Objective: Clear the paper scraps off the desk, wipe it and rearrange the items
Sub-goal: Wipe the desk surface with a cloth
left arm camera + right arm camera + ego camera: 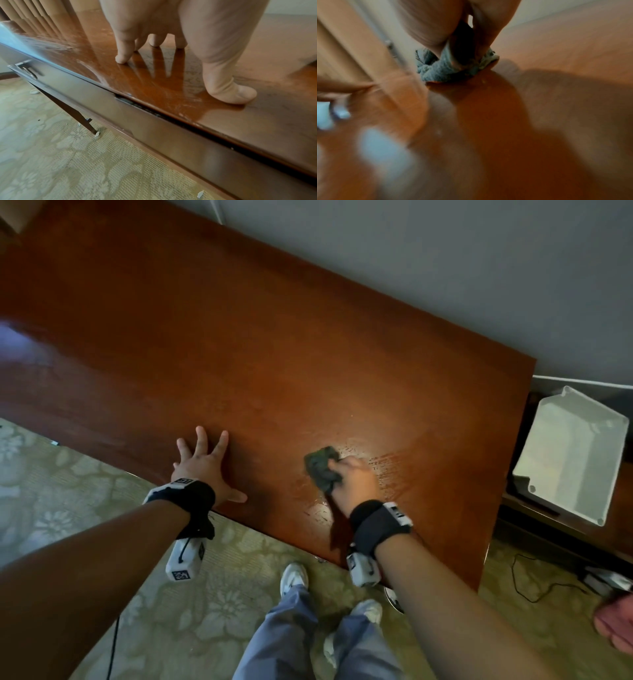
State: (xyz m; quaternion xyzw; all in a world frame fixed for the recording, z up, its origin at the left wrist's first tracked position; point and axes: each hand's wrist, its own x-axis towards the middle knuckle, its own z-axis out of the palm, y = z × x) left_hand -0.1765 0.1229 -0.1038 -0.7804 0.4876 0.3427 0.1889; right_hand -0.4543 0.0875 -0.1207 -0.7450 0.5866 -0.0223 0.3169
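Wet streaks marked the desk (274, 354) beside the right hand (356, 477) clutching a cloth (320, 467) to wipe, while the left hand (202, 463) lay splayed flat nearby, apparently for support.

No legible words, nos. or brand names in any view. Only machine-code markers, all in head view:
- Code tag (182, 481), blk/wht square, on top of strap (191, 498) behind left hand (202, 467). Pattern too small to decode.
- Cam block (186, 556), white, hanging under same wrist. End code (180, 575), a blk/wht square, on its near face. Side code (201, 553) seen at an angle.
- White block (399, 513) on strap behind right hand (356, 479). Blk marks on it, blurred, unreadable.
Wrist views: no print seen; rt one smeared.
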